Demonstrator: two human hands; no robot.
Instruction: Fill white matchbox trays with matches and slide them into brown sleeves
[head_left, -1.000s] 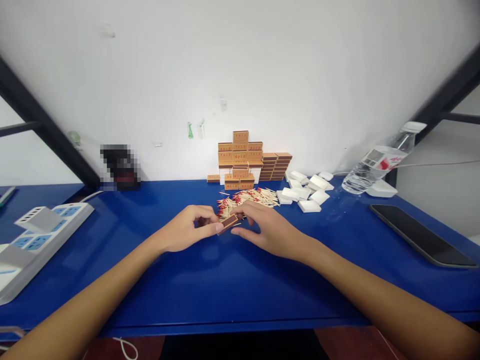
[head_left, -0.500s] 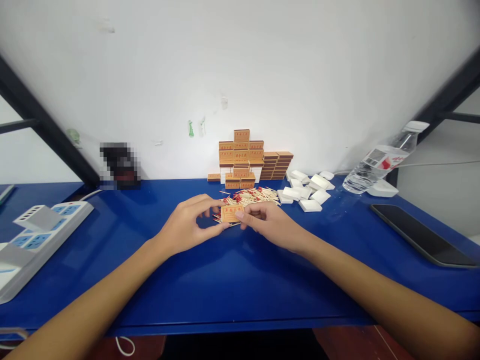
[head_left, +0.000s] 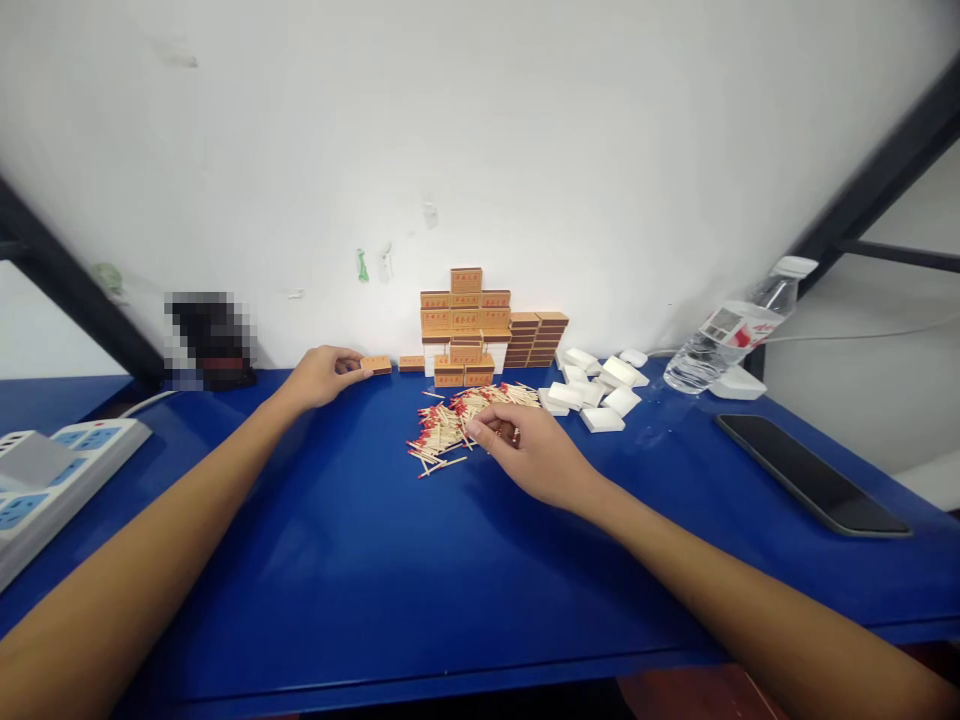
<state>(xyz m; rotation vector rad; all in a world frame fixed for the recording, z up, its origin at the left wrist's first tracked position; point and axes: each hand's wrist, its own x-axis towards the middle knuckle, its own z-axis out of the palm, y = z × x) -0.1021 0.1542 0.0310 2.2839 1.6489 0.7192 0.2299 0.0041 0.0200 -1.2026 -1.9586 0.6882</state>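
Note:
At the back left of the desk, my left hand (head_left: 324, 376) pinches a matchbox (head_left: 377, 365) by its left end, low against the wall. Another matchbox (head_left: 411, 363) lies just right of it. My right hand (head_left: 529, 440) hovers at the right side of a pile of red-tipped matches (head_left: 446, 425), its fingers curled; what they hold, if anything, is hidden. Behind the pile stands a stepped stack of matchboxes (head_left: 465, 318), with white trays in its lower part. A second block of matchboxes (head_left: 537, 340) adjoins it on the right.
Several loose white matchbox trays (head_left: 602, 419) lie right of the matches. Farther right are a tilted water bottle (head_left: 731, 325), leaning on a white object (head_left: 739, 383), and a dark phone (head_left: 814, 472). A power strip (head_left: 82, 470) sits at the left on the blue desk (head_left: 360, 580).
My left hand has carried the matchbox from between both hands to the back left by the wall. My right hand has let go of it and stays by the matches. The view has shifted slightly.

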